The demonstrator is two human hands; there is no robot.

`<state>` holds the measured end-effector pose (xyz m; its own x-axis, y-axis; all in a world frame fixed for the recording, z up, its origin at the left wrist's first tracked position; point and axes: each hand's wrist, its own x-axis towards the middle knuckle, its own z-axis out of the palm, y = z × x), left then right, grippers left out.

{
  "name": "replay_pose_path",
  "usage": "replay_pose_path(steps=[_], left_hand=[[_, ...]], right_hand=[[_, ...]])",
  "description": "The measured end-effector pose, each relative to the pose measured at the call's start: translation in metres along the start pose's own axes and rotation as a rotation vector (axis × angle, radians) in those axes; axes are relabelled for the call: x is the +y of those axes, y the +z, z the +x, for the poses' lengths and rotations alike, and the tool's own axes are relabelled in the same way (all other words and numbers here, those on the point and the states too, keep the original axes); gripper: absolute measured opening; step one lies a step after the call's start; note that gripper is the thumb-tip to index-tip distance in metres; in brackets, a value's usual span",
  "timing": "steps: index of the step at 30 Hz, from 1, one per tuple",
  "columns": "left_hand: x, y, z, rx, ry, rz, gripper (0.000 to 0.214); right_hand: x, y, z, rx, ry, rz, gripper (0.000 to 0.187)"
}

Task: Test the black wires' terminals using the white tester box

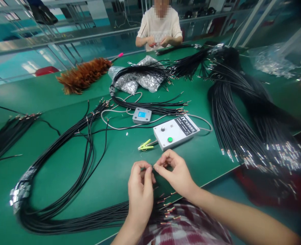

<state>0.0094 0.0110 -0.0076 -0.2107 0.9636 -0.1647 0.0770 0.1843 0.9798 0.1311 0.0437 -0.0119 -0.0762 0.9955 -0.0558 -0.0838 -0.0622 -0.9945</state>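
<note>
My left hand (141, 185) and my right hand (174, 172) meet fingertip to fingertip above the near edge of the green table. Each is closed in a pinch. Between the fingertips is something thin, probably the end of a cable, mostly hidden by my fingers. Below my left hand runs a bundle of black cables (84, 217), looped to the left and bound with shiny silver tape (21, 190); its stripped ends with coloured wires lie near my lap. Just beyond my hands sits a white control box (169, 134) with a green button and a yellow-green clip (145, 145).
A small grey box with a blue label (142, 115) lies behind the control box. Farther back are bags of silver parts (149, 80) and a brown feather duster (85, 75). Black cable bundles (225, 112) drape over the right side. Across the table a person (160, 29) works.
</note>
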Motion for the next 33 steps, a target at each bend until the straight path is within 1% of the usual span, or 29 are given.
replay_pose_path(steps=[5, 8, 13, 17, 19, 21, 23, 25, 27, 30, 31, 32, 33], left_hand=[[0.000, 0.000, 0.002, 0.012, -0.066, -0.086, 0.021], [-0.002, 0.001, -0.001, 0.005, -0.092, -0.072, 0.021], [-0.003, -0.002, 0.000, 0.058, -0.026, -0.040, 0.022], [0.001, -0.011, 0.012, -0.041, -0.116, -0.169, 0.028], [0.004, -0.016, 0.019, -0.088, -0.156, -0.249, 0.030], [0.006, -0.020, 0.024, -0.123, -0.182, -0.298, 0.032], [0.006, -0.022, 0.026, -0.164, -0.200, -0.304, 0.033], [0.004, -0.022, 0.027, -0.206, -0.205, -0.263, 0.031], [0.000, -0.023, 0.027, -0.211, -0.144, -0.142, 0.027], [-0.008, -0.027, 0.030, -0.116, 0.108, 0.118, 0.016], [-0.010, -0.029, 0.032, -0.084, 0.172, 0.172, 0.015], [-0.011, -0.032, 0.035, -0.064, 0.189, 0.180, 0.014], [-0.012, -0.036, 0.039, -0.056, 0.161, 0.151, 0.014]], right_hand=[[0.002, -0.001, 0.000, 0.011, -0.070, -0.075, 0.017], [0.004, -0.001, -0.001, -0.001, -0.110, -0.112, 0.015], [0.003, -0.006, 0.000, -0.018, -0.162, -0.177, 0.013], [-0.001, -0.019, 0.007, -0.096, -0.186, -0.270, 0.005], [-0.004, -0.024, 0.010, -0.112, -0.257, -0.382, 0.002], [-0.008, -0.025, 0.012, -0.157, -0.390, -0.505, 0.009], [-0.011, -0.021, 0.015, -0.222, -0.541, -0.605, 0.012], [-0.010, -0.016, 0.017, -0.267, -0.650, -0.671, 0.005], [-0.008, -0.012, 0.020, -0.283, -0.704, -0.715, 0.007], [-0.004, -0.013, 0.026, -0.295, -0.743, -0.790, 0.009], [-0.004, -0.014, 0.029, -0.293, -0.755, -0.829, 0.009], [-0.005, -0.015, 0.032, -0.284, -0.772, -0.876, 0.010], [-0.007, -0.016, 0.036, -0.272, -0.792, -0.932, 0.011]])
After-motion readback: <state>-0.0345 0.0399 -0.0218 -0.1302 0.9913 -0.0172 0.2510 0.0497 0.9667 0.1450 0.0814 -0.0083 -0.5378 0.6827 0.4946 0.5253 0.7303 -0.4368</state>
